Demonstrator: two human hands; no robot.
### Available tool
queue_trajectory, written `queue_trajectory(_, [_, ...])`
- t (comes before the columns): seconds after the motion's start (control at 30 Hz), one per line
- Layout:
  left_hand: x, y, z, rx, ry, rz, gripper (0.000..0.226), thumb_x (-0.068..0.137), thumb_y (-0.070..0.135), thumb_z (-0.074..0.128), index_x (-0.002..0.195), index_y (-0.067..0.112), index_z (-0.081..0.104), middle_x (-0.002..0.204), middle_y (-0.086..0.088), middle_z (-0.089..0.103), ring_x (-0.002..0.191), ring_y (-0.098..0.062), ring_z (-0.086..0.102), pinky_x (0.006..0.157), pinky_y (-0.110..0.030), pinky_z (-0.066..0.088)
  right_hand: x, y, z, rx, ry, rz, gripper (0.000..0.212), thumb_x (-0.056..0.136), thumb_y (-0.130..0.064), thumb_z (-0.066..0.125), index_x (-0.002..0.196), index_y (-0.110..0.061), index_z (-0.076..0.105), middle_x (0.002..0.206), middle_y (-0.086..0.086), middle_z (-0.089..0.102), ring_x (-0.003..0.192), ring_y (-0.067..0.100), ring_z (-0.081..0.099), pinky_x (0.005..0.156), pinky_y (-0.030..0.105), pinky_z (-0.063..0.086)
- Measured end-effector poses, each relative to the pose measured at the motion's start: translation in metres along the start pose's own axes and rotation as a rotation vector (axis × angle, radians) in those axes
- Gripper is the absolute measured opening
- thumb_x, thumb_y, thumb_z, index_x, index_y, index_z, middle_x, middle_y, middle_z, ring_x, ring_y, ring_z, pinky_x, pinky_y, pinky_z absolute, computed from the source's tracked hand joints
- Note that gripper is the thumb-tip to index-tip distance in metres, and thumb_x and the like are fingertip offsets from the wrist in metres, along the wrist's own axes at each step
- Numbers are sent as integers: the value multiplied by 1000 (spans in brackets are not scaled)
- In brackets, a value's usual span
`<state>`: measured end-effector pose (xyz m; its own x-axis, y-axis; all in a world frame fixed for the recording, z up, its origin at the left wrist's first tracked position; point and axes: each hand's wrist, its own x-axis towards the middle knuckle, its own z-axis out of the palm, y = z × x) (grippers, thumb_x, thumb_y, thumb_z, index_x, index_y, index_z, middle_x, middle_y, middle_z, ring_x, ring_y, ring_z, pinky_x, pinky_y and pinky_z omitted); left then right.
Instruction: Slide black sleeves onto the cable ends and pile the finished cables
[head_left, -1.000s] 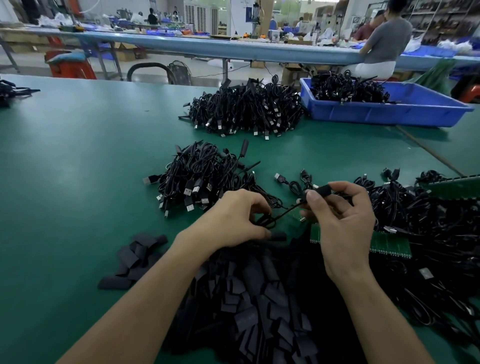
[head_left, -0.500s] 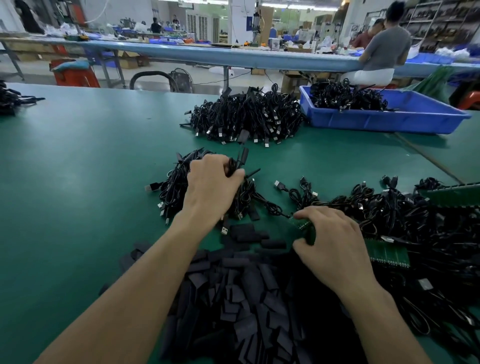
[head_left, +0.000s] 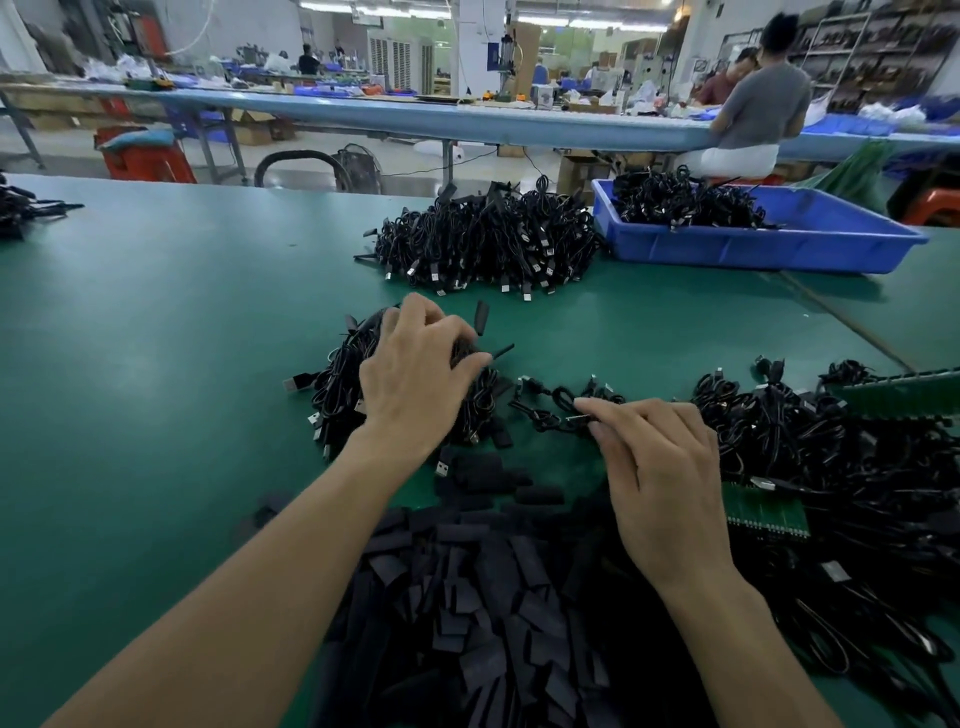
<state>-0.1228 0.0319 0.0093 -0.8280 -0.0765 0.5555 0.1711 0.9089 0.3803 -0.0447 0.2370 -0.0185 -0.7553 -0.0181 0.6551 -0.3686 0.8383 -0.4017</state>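
Green desk (head_left: 156, 364): one wide flat top carries every heap here, and two bare hands work over it.
Left hand (head_left: 415, 379): it is stretched out, palm down, over the small heap of black cables with silver plugs (head_left: 337, 384). The fingers are loosely bent and spread, and nothing looks pinched in them.
What changed, left: a second ago this hand was close to the body helping with a sleeve. The finished cable has since been taken to that heap and let go.
Right hand (head_left: 660, 467): a second ago it held a sleeved end up. Now it is low, with thumb and forefinger pinching the plug end of a loose black cable (head_left: 545, 410).
Loose black cable: it lies on the desk between the small heap and the tangled mass of black cables (head_left: 831, 441) at the right.
Flat black sleeves (head_left: 493, 597): these are heaped nearest the person under both forearms, with a few strays toward the small heap.
Meaning: I judge one cable done and piled and the next round starting. The new cable has no sleeve on it yet.
Farther off: a larger cable pile (head_left: 483, 244) sits just beside a blue plastic tray (head_left: 779, 249).
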Motion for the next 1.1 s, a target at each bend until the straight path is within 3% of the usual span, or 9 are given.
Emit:
queue_trajectory(0.07, [-10, 9, 1, -284, -64, 61, 24, 88, 51, 69, 92, 28, 74, 87, 15, 60, 84, -5, 54, 62, -27, 44, 1, -1, 2, 143, -2, -18, 29, 96, -21, 59, 124, -22, 68, 93, -14, 62, 94, 8, 52, 88, 26, 41])
queue_trajectory(0.13, [-22, 20, 1, -678, -237, 58, 19, 90, 42, 71, 87, 23, 75, 74, 14, 68, 68, 0, 59, 63, -22, 47, 2, -3, 3, 340, -33, 65, 32, 93, -19, 67, 122, -32, 65, 87, -21, 64, 90, 0, 58, 83, 12, 42])
queue_trajectory(0.2, [-34, 27, 1, -886, -390, 72, 12, 90, 29, 74, 85, 19, 74, 68, 15, 68, 59, 2, 55, 60, -14, 43, 3, -3, 4, 495, -49, 189, 31, 89, -17, 73, 103, -41, 61, 87, -22, 67, 84, -1, 63, 73, 10, 45])
queue_trajectory(0.27, [-42, 28, 4, -961, -474, 84, 7, 88, 22, 76, 84, 18, 72, 65, 19, 64, 57, 4, 51, 58, -10, 40, 3, 1, 6, 563, -26, 241, 27, 85, -15, 77, 86, -36, 60, 85, -21, 67, 75, 2, 64, 68, 13, 48])
queue_trajectory(0.5, [-45, 23, 7, -950, -571, 100, 20, 80, 17, 83, 79, 23, 64, 59, 21, 56, 53, -4, 40, 52, -14, 35, 6, 9, 7, 709, -153, 247, 33, 80, -3, 80, 78, -33, 67, 73, -8, 70, 64, 2, 62, 63, 16, 50])
queue_trajectory(0.8, [-48, 14, 13, -982, -581, 84, 18, 82, 7, 79, 77, 18, 66, 63, 18, 59, 59, -1, 48, 60, -13, 41, 6, 14, 6, 671, -295, 246, 23, 79, -9, 82, 85, -28, 71, 85, -7, 74, 78, 7, 69, 74, 19, 54])
queue_trajectory(0.93, [-48, 14, 12, -1022, -576, 56, 20, 83, 0, 77, 77, 15, 64, 60, 19, 58, 54, 4, 46, 57, -9, 38, 7, 14, 5, 681, -304, 264, 18, 85, -7, 76, 86, -24, 71, 84, -5, 73, 79, 5, 66, 77, 19, 51])
queue_trajectory(1.1, [-48, 15, 11, -1029, -591, 41, 17, 84, 1, 76, 78, 13, 65, 58, 19, 58, 52, 5, 45, 55, -7, 36, 7, 10, 4, 566, -363, 175, 17, 93, -11, 68, 87, -26, 66, 86, -11, 66, 75, -5, 57, 71, 8, 41])
